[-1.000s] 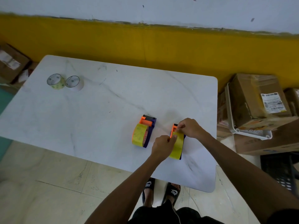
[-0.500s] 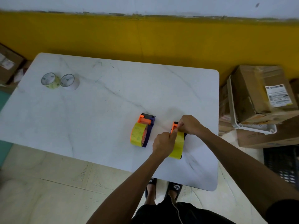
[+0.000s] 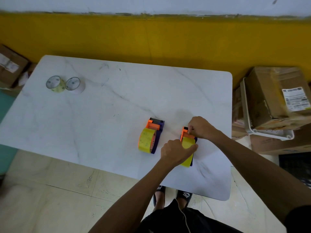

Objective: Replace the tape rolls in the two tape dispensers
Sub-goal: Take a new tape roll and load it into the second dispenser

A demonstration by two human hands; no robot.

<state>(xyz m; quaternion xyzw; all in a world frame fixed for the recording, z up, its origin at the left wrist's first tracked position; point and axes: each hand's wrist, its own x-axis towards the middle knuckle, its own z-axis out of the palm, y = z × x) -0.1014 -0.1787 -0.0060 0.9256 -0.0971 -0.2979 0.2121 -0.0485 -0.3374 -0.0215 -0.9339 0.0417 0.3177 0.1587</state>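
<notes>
A white marble-patterned table (image 3: 101, 123) stands against a yellow wall (image 3: 151, 39). Cardboard boxes (image 3: 276, 98) are stacked to its right, one sitting in a white basket (image 3: 249, 128), and another box (image 3: 10, 68) lies at the far left. Near the table's front right, the right dispenser (image 3: 188, 149), orange and dark blue with a yellow tape roll, sits under both hands. The left hand (image 3: 175, 151) curls its fingers round the roll, thumb across the yellow tape. The right hand (image 3: 201, 127) pinches the orange front end with bent fingers. Just beside it to the left, the left dispenser (image 3: 150, 136) stands apart from the hands, carrying a yellow roll. Two spare tape rolls (image 3: 65, 84) touch each other at the far left corner.
</notes>
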